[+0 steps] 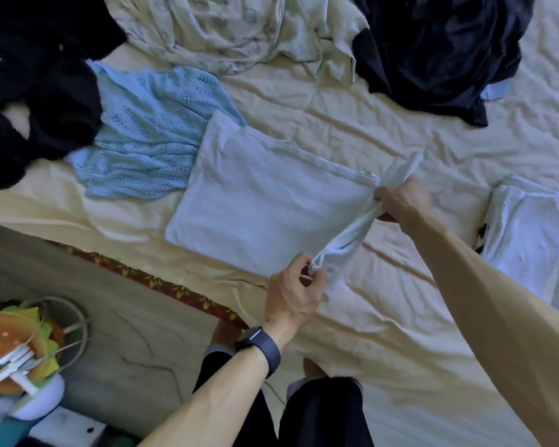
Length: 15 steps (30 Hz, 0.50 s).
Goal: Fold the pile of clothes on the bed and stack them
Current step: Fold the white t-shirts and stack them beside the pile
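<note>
A white garment (265, 201) lies flat and partly folded in the middle of the bed. My right hand (400, 201) pinches its far right corner, and my left hand (292, 293) pinches the near right corner, so the right edge is bunched and lifted between them. A folded white garment (526, 230) rests at the right. A light blue knit top (149, 130) lies spread to the left, partly under the white garment. Dark clothes (36, 88) are heaped at the far left, and a dark navy garment (439, 50) lies at the upper right.
A pale patterned cloth (226, 30) is crumpled at the back. The cream bedsheet (384, 333) is wrinkled. The bed edge with a patterned mattress trim (162, 282) runs along the lower left. A burger-shaped plush in a basket (17, 346) sits on the floor at the lower left.
</note>
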{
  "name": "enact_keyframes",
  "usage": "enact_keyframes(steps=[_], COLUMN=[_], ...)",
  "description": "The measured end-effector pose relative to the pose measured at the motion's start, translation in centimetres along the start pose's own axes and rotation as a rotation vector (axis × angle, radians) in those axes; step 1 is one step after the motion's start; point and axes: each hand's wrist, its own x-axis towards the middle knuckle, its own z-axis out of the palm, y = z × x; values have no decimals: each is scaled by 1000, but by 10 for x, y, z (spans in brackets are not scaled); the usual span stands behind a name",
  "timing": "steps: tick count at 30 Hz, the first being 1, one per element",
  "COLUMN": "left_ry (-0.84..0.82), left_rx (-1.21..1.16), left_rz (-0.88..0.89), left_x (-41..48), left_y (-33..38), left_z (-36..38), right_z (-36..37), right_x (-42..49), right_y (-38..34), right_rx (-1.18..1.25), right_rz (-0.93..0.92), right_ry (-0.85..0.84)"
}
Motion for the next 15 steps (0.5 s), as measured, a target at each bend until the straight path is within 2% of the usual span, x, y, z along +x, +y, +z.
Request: enact_keyframes(steps=[4,8,12,15], left_ry=[149,224,246,192], left_rx=[-120,-152,-98,-52], left_rz=[-129,-305,-404,-495], left_x=[11,34,62,80], left_y=[-30,-67,-98,-116], left_z=[-54,-110,-152,-171], right_z=[69,145,210,248], right_x=[-23,-46,-56,-57], right_y=[-63,-116,-148,-160], right_rx=[-126,-313,-447,-546], right_rz=[-82,-148,-173,-187], right_ry=[-42,-87,-91,-70])
